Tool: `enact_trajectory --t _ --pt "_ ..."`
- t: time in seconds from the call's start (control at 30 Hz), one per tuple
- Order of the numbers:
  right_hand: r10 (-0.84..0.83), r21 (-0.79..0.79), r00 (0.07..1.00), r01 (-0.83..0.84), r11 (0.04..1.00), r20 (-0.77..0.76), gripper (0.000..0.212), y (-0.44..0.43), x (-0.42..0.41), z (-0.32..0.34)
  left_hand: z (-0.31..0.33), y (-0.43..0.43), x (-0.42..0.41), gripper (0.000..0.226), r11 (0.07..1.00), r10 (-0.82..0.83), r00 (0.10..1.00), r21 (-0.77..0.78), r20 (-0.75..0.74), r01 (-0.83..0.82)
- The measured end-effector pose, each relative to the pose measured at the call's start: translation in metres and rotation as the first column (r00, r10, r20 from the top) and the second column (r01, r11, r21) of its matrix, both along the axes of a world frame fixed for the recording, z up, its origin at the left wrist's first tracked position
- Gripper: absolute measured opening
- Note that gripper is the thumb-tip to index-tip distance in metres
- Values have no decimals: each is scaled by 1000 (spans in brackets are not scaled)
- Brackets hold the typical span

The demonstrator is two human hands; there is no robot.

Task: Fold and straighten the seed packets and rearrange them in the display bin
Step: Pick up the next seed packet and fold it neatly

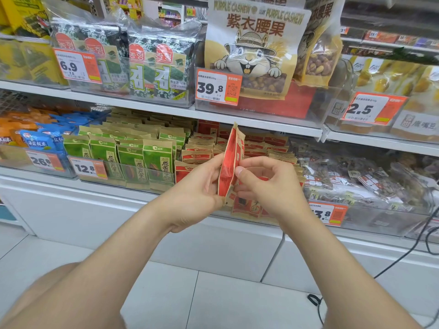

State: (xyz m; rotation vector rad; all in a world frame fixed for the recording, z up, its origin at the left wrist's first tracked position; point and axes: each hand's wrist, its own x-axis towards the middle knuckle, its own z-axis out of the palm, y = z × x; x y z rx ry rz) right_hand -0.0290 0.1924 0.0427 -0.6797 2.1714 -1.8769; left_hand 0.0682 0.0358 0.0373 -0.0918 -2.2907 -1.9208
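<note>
The left hand point(199, 184) and the right hand point(263, 184) are showing bare. The left forearm point(114, 252) and the right forearm point(332, 257) are running bare from the fingers point(259, 161) back past the wrists to the lower edge. The right thumbnail point(239, 171) is looking short and plain. Below and left of the fingers, a blurred, rounded bare part point(35, 295) is showing; which part cannot be told.
</note>
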Motion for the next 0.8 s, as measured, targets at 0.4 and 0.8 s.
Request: enact_trajectory --t 0.4,0.8 --pt "213 134 976 -205 969 -45 65 5 1 6 -1 -4 -3 82 997 39 998 70 -38 -37" --pt "159 160 985 -146 976 -69 63 2 2 4 3 -2 0 89 998 52 998 41 -19 -51"
